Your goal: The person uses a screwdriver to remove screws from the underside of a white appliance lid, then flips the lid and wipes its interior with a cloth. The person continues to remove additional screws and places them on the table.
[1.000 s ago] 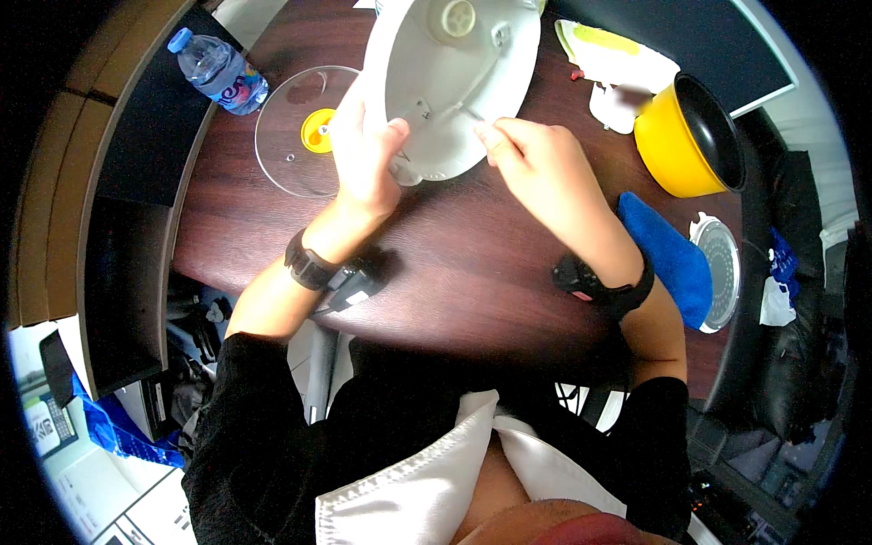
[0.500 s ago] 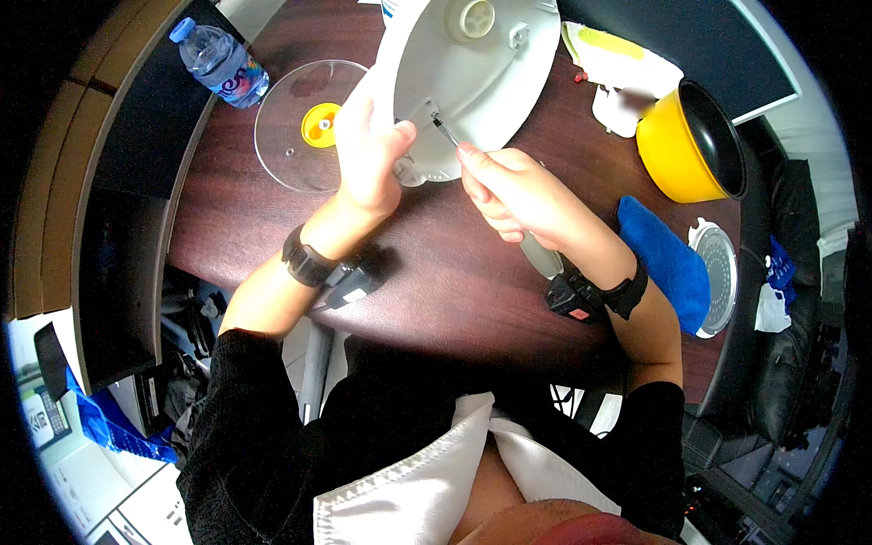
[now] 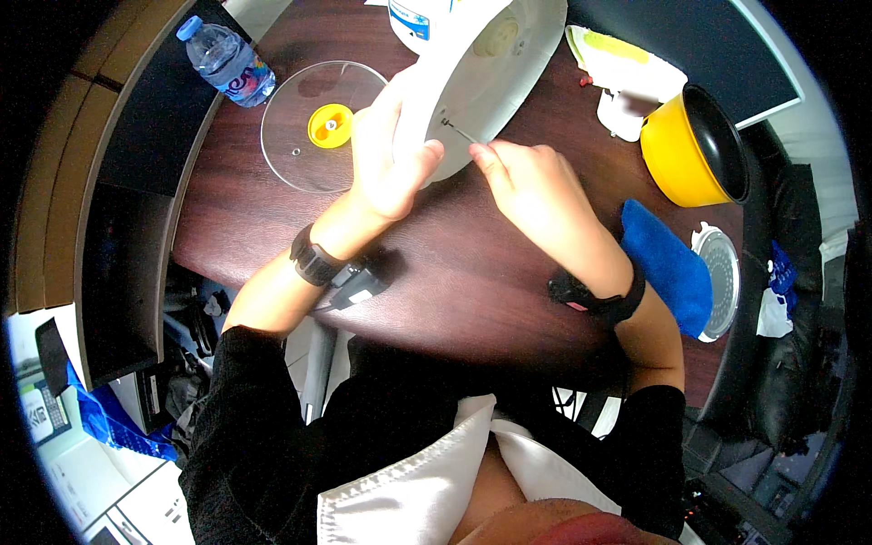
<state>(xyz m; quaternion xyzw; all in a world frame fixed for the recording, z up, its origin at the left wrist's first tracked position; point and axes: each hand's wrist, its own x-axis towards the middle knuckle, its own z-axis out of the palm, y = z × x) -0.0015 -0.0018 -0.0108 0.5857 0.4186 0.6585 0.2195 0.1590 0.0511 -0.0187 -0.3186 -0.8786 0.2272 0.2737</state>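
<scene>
A white hollow plastic shell [image 3: 481,91], apparently an appliance housing, is tilted up at the far middle with its inside toward my right hand. My left hand [image 3: 386,163] grips its near left rim, the thumb along the edge and the fingers mostly hidden behind the wall. Thumb and bent fingers of my right hand [image 3: 536,186] are closed on a thin metal-shafted tool [image 3: 465,135]. The tool points left into the shell, close to a small dark spot on its inner wall. Its grip is hidden in my palm, and contact at the tip is unclear.
Left of the shell lie a clear round lid [image 3: 282,100] with a yellow knob and a water bottle [image 3: 232,68]. A white tub [image 3: 411,20] stands behind. On the right are a yellow pot [image 3: 674,150], a blue cloth [image 3: 668,263], a perforated disc [image 3: 724,282] and a yellow-white cloth [image 3: 627,59].
The shell has turned, so its inside shows more narrowly and the tub behind appears. My right hand has moved slightly right and its wrist has turned; the tool stays in it.
</scene>
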